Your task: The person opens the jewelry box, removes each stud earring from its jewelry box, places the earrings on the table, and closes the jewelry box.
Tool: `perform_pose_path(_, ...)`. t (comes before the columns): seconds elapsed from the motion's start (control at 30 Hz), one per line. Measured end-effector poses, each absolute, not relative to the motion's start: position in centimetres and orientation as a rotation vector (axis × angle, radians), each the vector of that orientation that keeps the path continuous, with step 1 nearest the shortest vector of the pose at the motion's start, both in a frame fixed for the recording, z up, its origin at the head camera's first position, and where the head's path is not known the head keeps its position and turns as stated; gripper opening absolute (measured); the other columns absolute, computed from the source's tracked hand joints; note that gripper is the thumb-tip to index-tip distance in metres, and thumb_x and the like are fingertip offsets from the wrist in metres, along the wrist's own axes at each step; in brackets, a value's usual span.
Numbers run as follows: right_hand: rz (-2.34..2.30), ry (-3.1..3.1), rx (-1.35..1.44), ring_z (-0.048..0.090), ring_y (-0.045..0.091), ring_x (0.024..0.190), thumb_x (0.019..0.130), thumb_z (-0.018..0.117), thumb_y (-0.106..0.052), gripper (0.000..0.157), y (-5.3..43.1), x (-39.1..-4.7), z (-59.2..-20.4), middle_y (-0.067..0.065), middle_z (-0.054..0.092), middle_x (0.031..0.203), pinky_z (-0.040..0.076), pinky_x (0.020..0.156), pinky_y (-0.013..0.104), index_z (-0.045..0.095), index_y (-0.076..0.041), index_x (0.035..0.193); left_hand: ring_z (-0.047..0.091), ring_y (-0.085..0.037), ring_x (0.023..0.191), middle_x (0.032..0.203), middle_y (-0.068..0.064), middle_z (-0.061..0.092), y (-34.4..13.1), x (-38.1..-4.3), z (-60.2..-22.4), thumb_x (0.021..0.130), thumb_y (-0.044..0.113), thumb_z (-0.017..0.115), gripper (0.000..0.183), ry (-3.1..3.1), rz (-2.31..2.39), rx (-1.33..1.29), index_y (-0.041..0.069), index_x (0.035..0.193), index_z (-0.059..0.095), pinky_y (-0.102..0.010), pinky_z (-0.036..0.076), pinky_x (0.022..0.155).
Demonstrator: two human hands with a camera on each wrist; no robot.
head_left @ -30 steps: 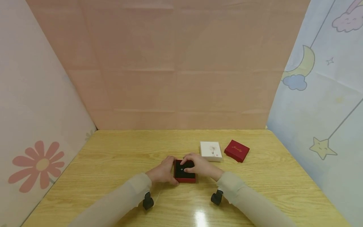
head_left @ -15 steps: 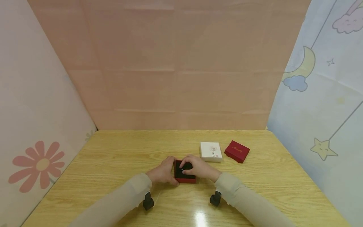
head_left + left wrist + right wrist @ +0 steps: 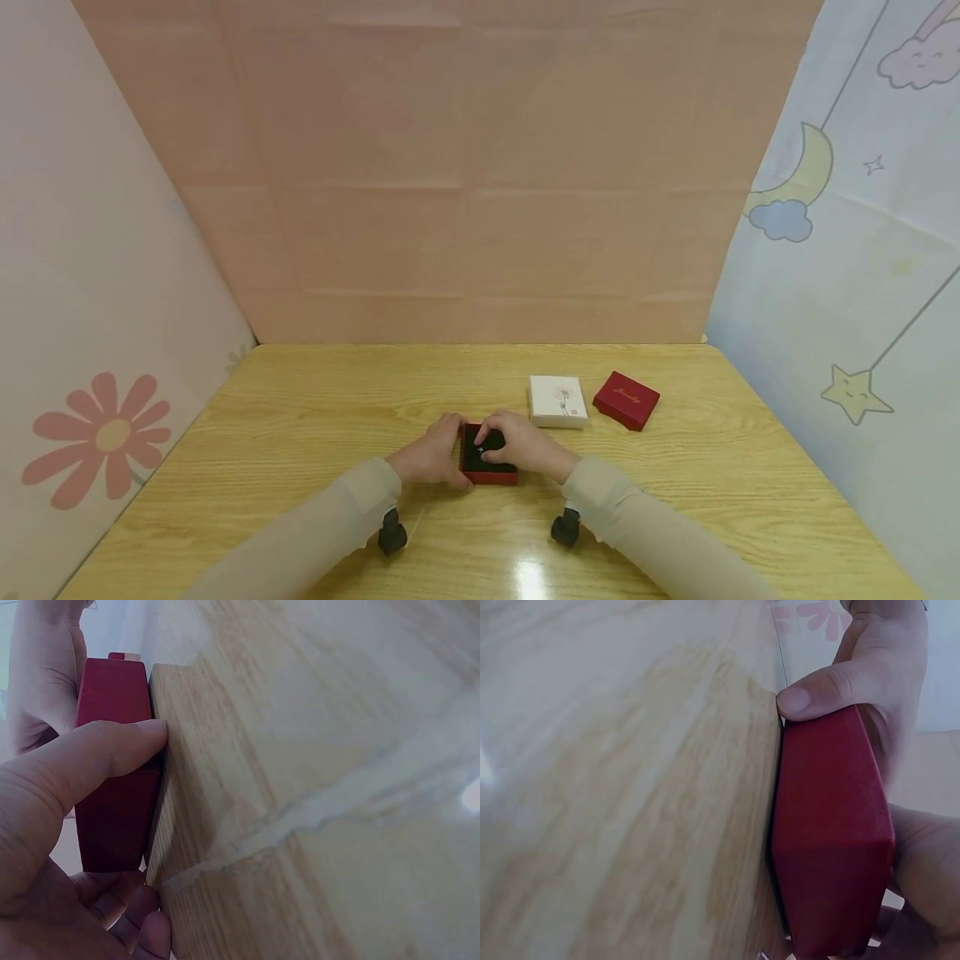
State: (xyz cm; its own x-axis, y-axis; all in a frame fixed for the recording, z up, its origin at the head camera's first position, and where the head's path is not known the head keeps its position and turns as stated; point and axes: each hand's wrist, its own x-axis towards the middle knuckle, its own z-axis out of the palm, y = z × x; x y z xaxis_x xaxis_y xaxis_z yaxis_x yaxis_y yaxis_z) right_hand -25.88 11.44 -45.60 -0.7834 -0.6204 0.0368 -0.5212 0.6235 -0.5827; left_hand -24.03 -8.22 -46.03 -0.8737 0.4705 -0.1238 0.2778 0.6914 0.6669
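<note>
An open red jewelry box with a black insert sits on the table. My left hand grips its left side, with the thumb on the near red wall in the left wrist view and the other fingers on the far side. A tiny silver star-shaped piece of jewelry shows on the insert. My right hand reaches over the box from the right, its curled index finger and thumb pinching at this piece. In the right wrist view, the red box hides most of the right fingers.
A white box with a flower print stands behind the right hand. To its right lies a red lid with gold lettering, set at an angle. The wooden table ends at a peach back wall, with printed side walls.
My right thumb and index finger have come down and closer together around the silver piece, and the right wrist has shifted slightly left. The left hand and box stay in place.
</note>
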Motion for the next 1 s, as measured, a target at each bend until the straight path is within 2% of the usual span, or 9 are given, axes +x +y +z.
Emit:
perform_pose_path(0.17, -0.869, 2.695, -0.939, 0.060, 0.019, 0.097, 0.084, 0.075, -0.011, 0.012, 11.35, -25.65, -45.63, -0.001, 0.063, 0.100, 0.051, 0.084, 0.036, 0.067, -0.017, 0.090, 0.044, -0.026, 0.116, 0.126, -0.010, 0.045, -8.22, -23.98, -46.08, 0.065, 0.024, 0.091, 0.088, 2.623, 0.963, 0.600, 0.002, 0.133, 0.039, -0.047, 0.040, 0.103)
perform_pose_path(0.5, -0.881, 2.701, -0.924, 0.060, 0.015, 0.095, 0.085, 0.074, -0.013, 0.010, 11.45, -25.66, -45.74, -0.003, 0.063, 0.099, 0.051, 0.082, 0.032, 0.067, -0.019, 0.088, 0.045, -0.025, 0.116, 0.126, -0.010, 0.046, -8.15, -23.86, -45.96, 0.065, 0.023, 0.091, 0.090, 2.617, 0.976, 0.578, 0.001, 0.134, 0.038, -0.046, 0.040, 0.104)
perform_pose_path(0.8, -0.903, 2.688, -0.926, 0.060, 0.017, 0.096, 0.086, 0.073, -0.012, 0.009, 11.45, -25.66, -45.56, -0.001, 0.063, 0.102, 0.051, 0.082, 0.034, 0.067, -0.019, 0.087, 0.045, -0.025, 0.116, 0.126, -0.010, 0.046, -8.14, -23.90, -45.98, 0.064, 0.022, 0.091, 0.089, 2.621, 0.972, 0.577, 0.001, 0.133, 0.038, -0.047, 0.039, 0.104)
perform_pose_path(1.0, -0.939, 2.685, -0.887, 0.059, 0.019, 0.100, 0.087, 0.072, -0.012, 0.007, 11.58, -25.57, -45.37, 0.004, 0.064, 0.110, 0.051, 0.084, 0.037, 0.068, -0.018, 0.088, 0.045, -0.025, 0.116, 0.127, -0.010, 0.046, -8.14, -23.87, -45.98, 0.064, 0.023, 0.091, 0.091, 2.623, 0.972, 0.582, 0.001, 0.134, 0.038, -0.047, 0.039, 0.104)
